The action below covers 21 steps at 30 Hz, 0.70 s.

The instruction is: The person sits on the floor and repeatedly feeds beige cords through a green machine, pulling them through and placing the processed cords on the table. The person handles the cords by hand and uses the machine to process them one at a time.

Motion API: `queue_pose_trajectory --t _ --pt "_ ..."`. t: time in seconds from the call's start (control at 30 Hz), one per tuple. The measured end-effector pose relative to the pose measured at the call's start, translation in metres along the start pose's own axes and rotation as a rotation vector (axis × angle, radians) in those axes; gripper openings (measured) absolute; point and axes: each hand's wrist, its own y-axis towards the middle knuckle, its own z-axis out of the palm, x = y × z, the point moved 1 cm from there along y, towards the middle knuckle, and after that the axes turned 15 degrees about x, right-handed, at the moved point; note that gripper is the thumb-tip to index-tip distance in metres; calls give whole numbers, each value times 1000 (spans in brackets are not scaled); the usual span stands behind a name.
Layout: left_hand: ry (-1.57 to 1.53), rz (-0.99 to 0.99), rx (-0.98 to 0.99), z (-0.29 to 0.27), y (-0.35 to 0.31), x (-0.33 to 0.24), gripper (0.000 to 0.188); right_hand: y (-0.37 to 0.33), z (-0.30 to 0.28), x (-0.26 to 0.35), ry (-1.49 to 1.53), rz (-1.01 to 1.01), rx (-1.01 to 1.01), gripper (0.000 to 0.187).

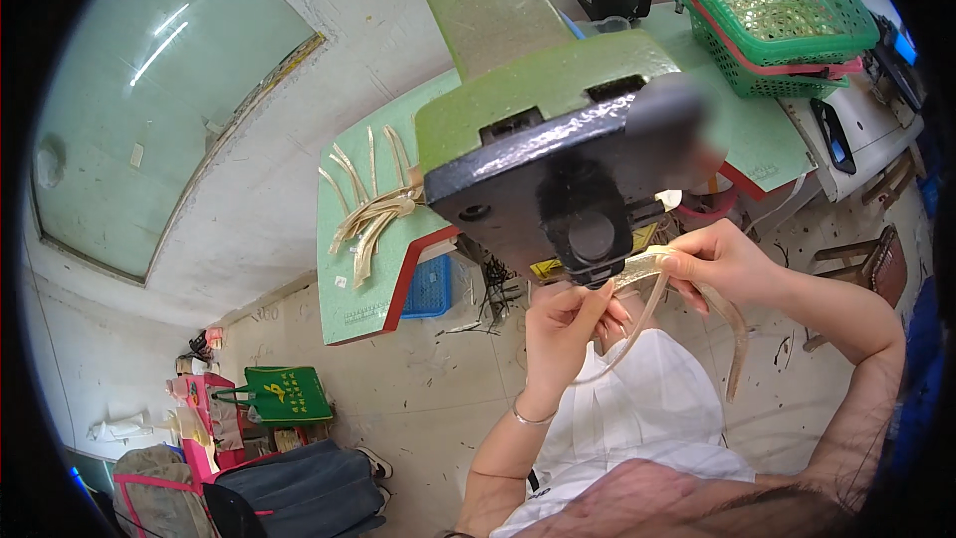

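Both my hands are at the front of a green and black machine (558,189), holding a gold strap piece (642,267) against its working end. My left hand (571,324), with a bracelet at the wrist, pinches the strap's left part just below the machine head. My right hand (719,264) grips the right part between thumb and fingers. Long thin ends of the strap hang down from the hands, one looping across my white clothing and one dangling at the right. The exact contact with the machine is hidden by its head.
A pile of similar gold straps (368,214) lies on the green table (344,304), left of the machine. Stacked green and pink baskets (787,15) stand at the back right, near a phone (833,134). Below are a blue crate (428,287) and a wooden stool (876,269).
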Motion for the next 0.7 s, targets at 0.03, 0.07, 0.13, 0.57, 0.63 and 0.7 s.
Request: queue_pose_trajectory --t 0.03,0.07,0.13,0.57,0.63,0.7 --pt "-11 -5 -11 1 1 1 23 -1 1 0 29 -15 6 33" --pt "-20 -13 -21 1 1 1 23 -2 2 -1 62 -31 11 33" --pt "8 14 -59 2 0 -2 25 -1 3 0 92 -36 28 32" --pt "-166 198 -375 -12 -38 22 23 44 19 -2 -380 -391 -106 20" --pt "-61 147 -411 -15 -40 25 22 52 19 -9 -392 -464 -139 21" --pt "63 176 -456 -18 -36 28 21 53 18 -3 -456 -477 -146 22"
